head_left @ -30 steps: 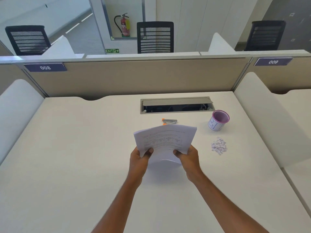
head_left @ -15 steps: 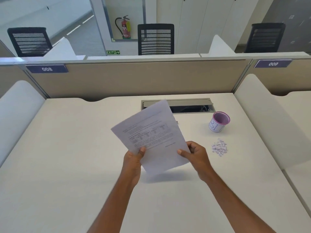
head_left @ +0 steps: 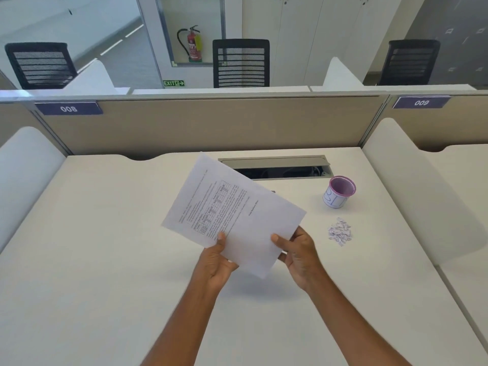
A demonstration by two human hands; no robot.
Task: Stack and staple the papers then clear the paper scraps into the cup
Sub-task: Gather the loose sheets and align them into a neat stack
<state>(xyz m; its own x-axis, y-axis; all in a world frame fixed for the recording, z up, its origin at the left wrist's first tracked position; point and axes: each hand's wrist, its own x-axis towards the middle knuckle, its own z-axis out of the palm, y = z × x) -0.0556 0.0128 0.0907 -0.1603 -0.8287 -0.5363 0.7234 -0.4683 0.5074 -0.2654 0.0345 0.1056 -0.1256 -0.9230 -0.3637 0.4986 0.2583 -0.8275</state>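
Both my hands hold a stack of white printed papers (head_left: pixel 232 210) above the desk, turned so the text runs diagonally. My left hand (head_left: pixel 215 260) pinches the lower edge with the thumb on top. On the lower right edge, my right hand (head_left: pixel 297 253) grips the stack the same way. A white cup with a purple rim (head_left: pixel 338 192) stands upright to the right. A small heap of paper scraps (head_left: pixel 339 231) lies on the desk in front of the cup. The stapler is almost wholly hidden behind the papers; only a dark tip (head_left: pixel 272 192) shows.
The white desk (head_left: pixel 105 260) has an open cable tray (head_left: pixel 277 169) at the back middle. A beige partition (head_left: pixel 211 122) closes the far edge, and curved white dividers (head_left: pixel 412 186) flank both sides. Office chairs stand beyond the partition.
The stack has been rotated anticlockwise in my hands, from facing me with its top bent over to lying diagonally, and it now covers the stapler.
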